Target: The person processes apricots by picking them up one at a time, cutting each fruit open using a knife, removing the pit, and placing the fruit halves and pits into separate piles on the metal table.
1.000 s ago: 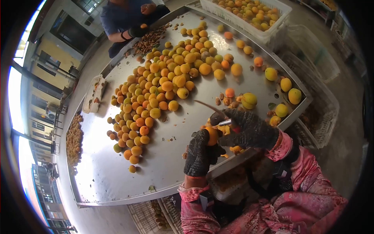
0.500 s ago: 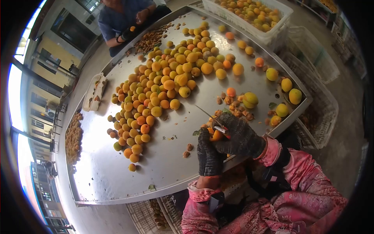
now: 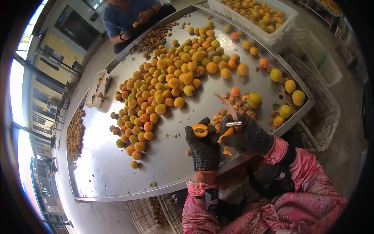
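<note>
My left hand [image 3: 204, 151], in a dark knit glove, holds a cut apricot half [image 3: 200, 131] with its cut face up and a brown pit or hollow at its middle. My gloved right hand [image 3: 251, 136] is closed around a knife [image 3: 234, 124] whose thin blade is blurred and points up and away. Orange apricot flesh [image 3: 226, 135] also sits in the right fingers. Just beyond that hand lies a pile of brown pits [image 3: 236, 102], with a yellow-green apricot [image 3: 254, 100] beside it. A large heap of whole apricots [image 3: 165, 84] covers the middle of the metal table [image 3: 117, 171].
Across the table a person [image 3: 126, 19] in a blue top handles an apricot near more pits [image 3: 157, 36]. A white crate of apricots [image 3: 286, 29] stands at the far right. A small white tray [image 3: 94, 93] and another pit pile [image 3: 74, 134] lie left. Raised edges border the table.
The apricot has come apart, and my hands have separated slightly, one half in the left and flesh in the right. The knife blade has swung more upright. The view has shifted a little.
</note>
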`<control>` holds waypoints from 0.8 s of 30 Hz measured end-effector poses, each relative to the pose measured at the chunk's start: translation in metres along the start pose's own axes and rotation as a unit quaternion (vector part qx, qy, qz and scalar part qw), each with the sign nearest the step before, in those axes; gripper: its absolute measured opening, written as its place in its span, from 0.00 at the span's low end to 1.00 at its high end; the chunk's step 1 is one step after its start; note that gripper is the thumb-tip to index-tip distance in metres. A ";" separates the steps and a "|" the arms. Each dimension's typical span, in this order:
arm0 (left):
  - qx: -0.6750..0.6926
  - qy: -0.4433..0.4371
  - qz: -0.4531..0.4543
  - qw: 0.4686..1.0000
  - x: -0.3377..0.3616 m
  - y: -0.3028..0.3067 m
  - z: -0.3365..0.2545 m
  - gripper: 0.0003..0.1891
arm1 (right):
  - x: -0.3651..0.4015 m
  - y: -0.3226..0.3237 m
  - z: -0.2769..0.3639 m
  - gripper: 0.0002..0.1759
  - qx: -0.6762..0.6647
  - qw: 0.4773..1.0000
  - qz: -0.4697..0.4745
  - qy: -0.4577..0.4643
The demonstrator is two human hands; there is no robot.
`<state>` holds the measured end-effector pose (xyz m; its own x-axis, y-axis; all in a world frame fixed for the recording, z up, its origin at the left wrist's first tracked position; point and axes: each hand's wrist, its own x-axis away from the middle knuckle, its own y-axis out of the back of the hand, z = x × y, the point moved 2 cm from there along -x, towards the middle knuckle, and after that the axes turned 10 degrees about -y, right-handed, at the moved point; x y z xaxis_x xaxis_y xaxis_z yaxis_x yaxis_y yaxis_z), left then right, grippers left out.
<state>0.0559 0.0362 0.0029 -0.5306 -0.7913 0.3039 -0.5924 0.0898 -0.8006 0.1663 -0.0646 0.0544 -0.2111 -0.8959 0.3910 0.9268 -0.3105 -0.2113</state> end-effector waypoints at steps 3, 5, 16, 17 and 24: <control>-0.050 -0.008 -0.037 0.998 0.003 -0.008 -0.001 0.29 | 0.007 0.001 -0.006 0.20 0.063 0.987 0.132 0.067; -0.048 -0.012 -0.026 0.998 -0.003 -0.001 0.000 0.29 | 0.014 0.002 -0.006 0.19 0.092 0.979 0.183 0.019; -0.045 0.078 0.030 0.995 0.002 -0.003 0.018 0.29 | 0.005 0.018 0.011 0.11 -0.156 0.983 -0.003 0.102; -0.087 0.059 0.039 0.994 0.005 -0.006 0.022 0.30 | -0.003 0.019 0.010 0.10 -0.234 0.959 -0.043 0.155; -0.129 0.102 -0.012 0.986 0.018 -0.011 0.038 0.27 | -0.024 0.010 0.017 0.11 -0.389 0.877 -0.099 0.264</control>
<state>0.0764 -0.0023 -0.0026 -0.6098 -0.6595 0.4396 -0.7269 0.2444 -0.6418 0.1855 -0.0409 0.0583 -0.6481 -0.7590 0.0628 0.4071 -0.4149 -0.8137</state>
